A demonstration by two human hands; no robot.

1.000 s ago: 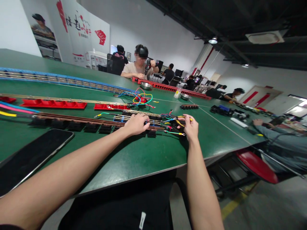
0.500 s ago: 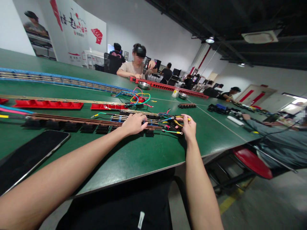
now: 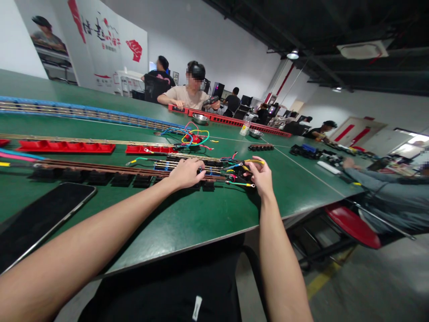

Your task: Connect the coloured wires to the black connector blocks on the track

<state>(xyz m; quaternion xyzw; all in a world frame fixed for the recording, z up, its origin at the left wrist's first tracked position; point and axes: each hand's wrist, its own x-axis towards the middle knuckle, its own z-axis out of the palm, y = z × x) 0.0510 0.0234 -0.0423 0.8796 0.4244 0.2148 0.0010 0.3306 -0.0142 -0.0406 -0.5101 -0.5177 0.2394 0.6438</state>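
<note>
My left hand (image 3: 187, 172) lies over the rail assembly (image 3: 164, 165), its fingers curled down around the blue-and-black section with brass rods. Brown rails (image 3: 100, 165) on black supports run left from under that hand. At the assembly's right end, my right hand (image 3: 262, 175) is closed on pliers with yellow handles (image 3: 254, 161); their jaws are hard to make out among the wires. Close by, a green wire (image 3: 239, 184) ends in a ring terminal just left of my right fingers. Another green wire (image 3: 138, 159) with a ring terminal sticks out left of my left hand.
A phone (image 3: 50, 219) lies at the front left of the green table (image 3: 208, 223). Behind are red trays (image 3: 67, 146), a blue rail (image 3: 100, 115), coloured wires (image 3: 201, 136) and metal bowls (image 3: 200, 118). A short brown rail piece (image 3: 260, 147) sits to the right. Co-workers sit across and at right.
My right hand has shifted slightly left and up with the pliers. My left hand stays in place. The co-worker opposite has lowered a power drill, and the red rail there has slid left.
</note>
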